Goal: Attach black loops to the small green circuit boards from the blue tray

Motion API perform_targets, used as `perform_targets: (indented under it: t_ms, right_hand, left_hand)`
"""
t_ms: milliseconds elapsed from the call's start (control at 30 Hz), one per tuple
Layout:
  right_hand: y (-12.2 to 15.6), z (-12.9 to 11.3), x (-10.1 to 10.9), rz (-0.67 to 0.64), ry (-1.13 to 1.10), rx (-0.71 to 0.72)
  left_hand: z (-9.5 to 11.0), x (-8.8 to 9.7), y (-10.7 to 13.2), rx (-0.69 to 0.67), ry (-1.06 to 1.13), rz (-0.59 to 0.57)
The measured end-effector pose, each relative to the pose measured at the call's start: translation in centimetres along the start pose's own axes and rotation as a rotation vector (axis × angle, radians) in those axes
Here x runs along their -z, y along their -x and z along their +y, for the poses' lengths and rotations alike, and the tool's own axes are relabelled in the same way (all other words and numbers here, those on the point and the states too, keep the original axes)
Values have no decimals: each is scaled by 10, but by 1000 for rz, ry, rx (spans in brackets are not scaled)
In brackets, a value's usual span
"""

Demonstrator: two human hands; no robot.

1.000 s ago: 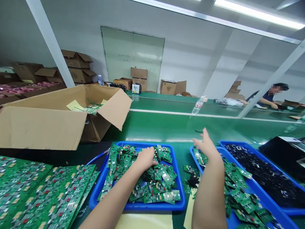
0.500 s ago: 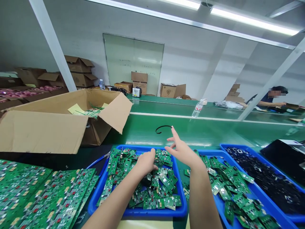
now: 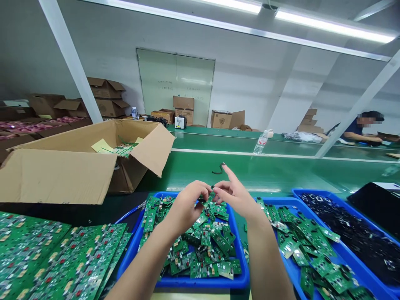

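My left hand (image 3: 189,204) is closed over the blue tray (image 3: 246,273), its thumb and fingers pinching a small circuit board (image 3: 211,196) with a dark part on it, mostly hidden by the fingers. From the right, my right hand (image 3: 236,193) meets it, thumb and bent fingers closed at the board's far end. Its index finger points up and away, with a thin curled black strip (image 3: 218,171) clinging to the fingertip. Below both hands, loose green circuit boards (image 3: 206,235) fill the tray in a jumble.
Larger board panels (image 3: 84,254) lie at left, beside blue-handled pliers (image 3: 129,212). An open cardboard box (image 3: 59,173) stands behind them. At right are a second board tray (image 3: 290,271) and a tray of black parts (image 3: 346,227). A bottle (image 3: 261,143) and a co-worker (image 3: 364,127) are farther back.
My left hand has risen from the boards in the tray to meet my right hand, with a board pinched. My right fingers have closed in, and the black strip has curled differently.
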State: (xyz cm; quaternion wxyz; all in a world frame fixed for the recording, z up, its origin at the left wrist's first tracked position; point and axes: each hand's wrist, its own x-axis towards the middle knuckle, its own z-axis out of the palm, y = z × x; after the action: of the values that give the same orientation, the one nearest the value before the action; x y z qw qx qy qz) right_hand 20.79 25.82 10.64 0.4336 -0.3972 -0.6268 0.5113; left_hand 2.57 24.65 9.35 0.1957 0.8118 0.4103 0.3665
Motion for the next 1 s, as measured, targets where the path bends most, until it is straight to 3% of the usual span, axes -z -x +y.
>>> perform_targets:
  t_ms: [100,167,233,333,500,667,833,900,1000]
  right_hand:
    - [-3,-1,-11,98,-240,75]
    - [-5,-2,-16,150,-326,95]
    - [-6,-3,-18,161,-344,111]
    - [-3,-4,-20,159,-298,171]
    - [5,-1,-29,103,-165,290]
    - [10,0,-32,118,-20,407]
    - [12,-7,-19,429,-5,571]
    - [13,-9,-17,448,9,574]
    - [15,-9,-21,340,88,567]
  left_hand:
    - [6,0,3,-180,55,161]
    - [10,3,4,-216,80,234]
    - [15,10,6,-149,105,155]
    - [20,24,9,-20,236,-83]
    - [20,26,9,281,459,-82]
    - [28,28,7,292,492,-346]
    - [16,65,14,327,454,-174]
    - [9,77,19,356,466,19]
    - [9,79,22,378,454,282]
